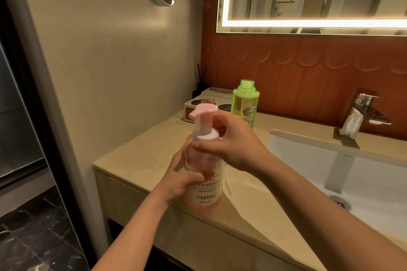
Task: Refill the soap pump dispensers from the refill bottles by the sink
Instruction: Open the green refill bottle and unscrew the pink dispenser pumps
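Curling round the white collar of the pink pump dispenser (206, 193), the fingers (204, 144) of the right hand (233, 147) are clamping on it just under the pump head (203, 112). The left hand (179, 180) is gripping the clear body from the side, its thumb lying across the label. The dispenser is being held upright at the front of the beige desk (132, 160). Just behind it, a green bottle (245, 103) is standing with its neck uncapped. A white sink (374, 185) is lying to the right, with a chrome tap (365, 105) rising behind it.
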Available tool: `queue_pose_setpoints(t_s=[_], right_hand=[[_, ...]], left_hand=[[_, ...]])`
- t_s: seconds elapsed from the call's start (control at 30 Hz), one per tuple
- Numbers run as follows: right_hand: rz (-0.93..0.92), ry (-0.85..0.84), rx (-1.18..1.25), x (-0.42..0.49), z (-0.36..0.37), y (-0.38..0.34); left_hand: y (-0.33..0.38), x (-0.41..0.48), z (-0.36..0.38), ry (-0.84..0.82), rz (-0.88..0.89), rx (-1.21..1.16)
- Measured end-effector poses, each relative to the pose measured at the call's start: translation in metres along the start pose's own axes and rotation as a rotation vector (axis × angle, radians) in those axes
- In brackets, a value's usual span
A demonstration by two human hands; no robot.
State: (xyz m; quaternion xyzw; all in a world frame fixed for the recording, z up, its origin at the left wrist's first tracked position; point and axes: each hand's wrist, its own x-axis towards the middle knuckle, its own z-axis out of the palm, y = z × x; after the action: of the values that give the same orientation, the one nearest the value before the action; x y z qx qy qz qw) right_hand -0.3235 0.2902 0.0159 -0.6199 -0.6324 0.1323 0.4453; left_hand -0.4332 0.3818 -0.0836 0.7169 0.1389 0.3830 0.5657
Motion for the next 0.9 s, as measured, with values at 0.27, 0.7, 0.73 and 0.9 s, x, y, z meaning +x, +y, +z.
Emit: queue_pose_setpoints(t_s=[0.27, 0.7, 0.73, 0.9], right_hand=[[0.020, -0.020, -0.130, -0.005, 0.005, 0.006], [0.013, -0.101, 0.038, -0.006, 0.001, 0.008], [-0.002, -0.036, -0.008, -0.006, 0.006, 0.009], [0.004, -0.047, 0.058, -0.006, 0.003, 0.005]], left_hand=[[0.007, 0.002, 0.004, -0.034, 0.018, 0.015], [0.008, 0.002, 0.004, -0.026, 0.011, -0.017], [0.006, 0.002, 0.004, -0.018, 0.018, -0.017], [0.006, 0.002, 0.005, -0.002, -0.002, -0.043]])
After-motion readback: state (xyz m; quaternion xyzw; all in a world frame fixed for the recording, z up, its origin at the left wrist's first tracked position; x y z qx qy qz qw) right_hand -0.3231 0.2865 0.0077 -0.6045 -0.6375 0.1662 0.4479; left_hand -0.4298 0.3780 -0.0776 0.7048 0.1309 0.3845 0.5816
